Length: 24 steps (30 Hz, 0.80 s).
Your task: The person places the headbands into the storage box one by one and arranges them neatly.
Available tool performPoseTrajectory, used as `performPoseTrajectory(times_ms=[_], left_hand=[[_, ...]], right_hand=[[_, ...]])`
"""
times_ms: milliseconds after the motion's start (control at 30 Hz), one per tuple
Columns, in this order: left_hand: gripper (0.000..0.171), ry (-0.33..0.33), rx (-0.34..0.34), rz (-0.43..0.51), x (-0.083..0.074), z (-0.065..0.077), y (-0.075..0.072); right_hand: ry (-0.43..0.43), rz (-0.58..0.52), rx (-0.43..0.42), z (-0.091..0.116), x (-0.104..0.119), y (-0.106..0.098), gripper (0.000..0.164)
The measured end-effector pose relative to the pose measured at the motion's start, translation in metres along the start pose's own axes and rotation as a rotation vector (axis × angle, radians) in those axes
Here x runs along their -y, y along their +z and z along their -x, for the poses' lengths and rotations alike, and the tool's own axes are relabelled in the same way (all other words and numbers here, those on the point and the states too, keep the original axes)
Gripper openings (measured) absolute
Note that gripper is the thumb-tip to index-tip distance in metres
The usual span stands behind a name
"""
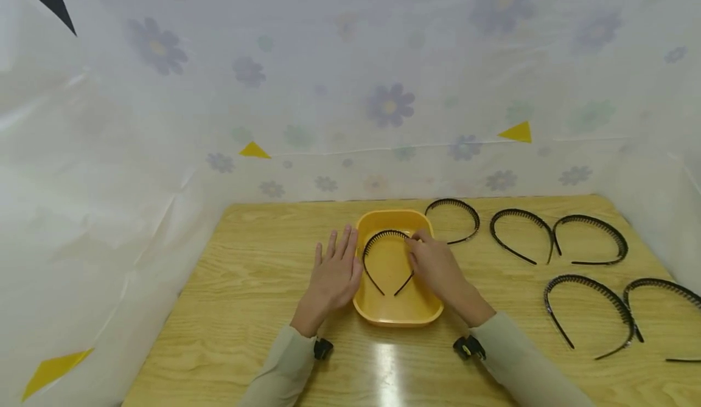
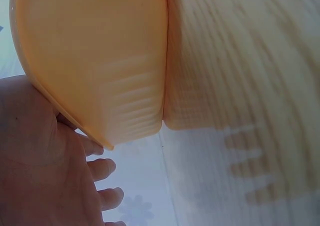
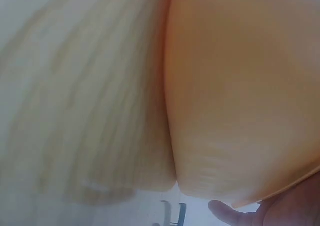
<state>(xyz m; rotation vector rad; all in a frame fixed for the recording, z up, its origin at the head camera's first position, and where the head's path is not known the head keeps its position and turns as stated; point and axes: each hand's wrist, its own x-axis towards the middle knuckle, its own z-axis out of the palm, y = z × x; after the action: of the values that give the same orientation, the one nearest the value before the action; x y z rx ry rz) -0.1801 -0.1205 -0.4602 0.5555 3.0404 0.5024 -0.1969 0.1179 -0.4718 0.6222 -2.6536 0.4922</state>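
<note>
So the black, toothed, arch-shaped headband [image 1: 384, 233] is inside the yellow rounded plastic tray [image 1: 397, 309], and the right hand [image 1: 436, 266] has its right side pinched in the fingers — the left hand [image 1: 334, 274] is just loose, straight-fingered against the tray's left rim. Five more black toothed headbands [image 1: 576, 218] lie off right on the yellowish wood-grain table [image 1: 263, 267].

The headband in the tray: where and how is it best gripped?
Probably pinch the headband on its right side, from above: the tray's raised walls surround it, its teeth point inward, and the right hand grips there.
</note>
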Motion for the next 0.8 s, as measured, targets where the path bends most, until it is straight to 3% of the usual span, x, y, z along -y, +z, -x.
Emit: performPoseTrajectory(times_ms=[267, 800], left_hand=[[0.058, 0.003, 0.000, 0.009, -0.0011, 0.0010, -0.0026], [0.059, -0.011, 0.018, 0.007, -0.0015, 0.0015, -0.0029]], right_hand=[[-0.029, -0.009, -0.032, 0.0021, 0.0009, 0.0001, 0.016], [-0.006, 0.015, 0.035, 0.0009, 0.0011, 0.0023, 0.003]])
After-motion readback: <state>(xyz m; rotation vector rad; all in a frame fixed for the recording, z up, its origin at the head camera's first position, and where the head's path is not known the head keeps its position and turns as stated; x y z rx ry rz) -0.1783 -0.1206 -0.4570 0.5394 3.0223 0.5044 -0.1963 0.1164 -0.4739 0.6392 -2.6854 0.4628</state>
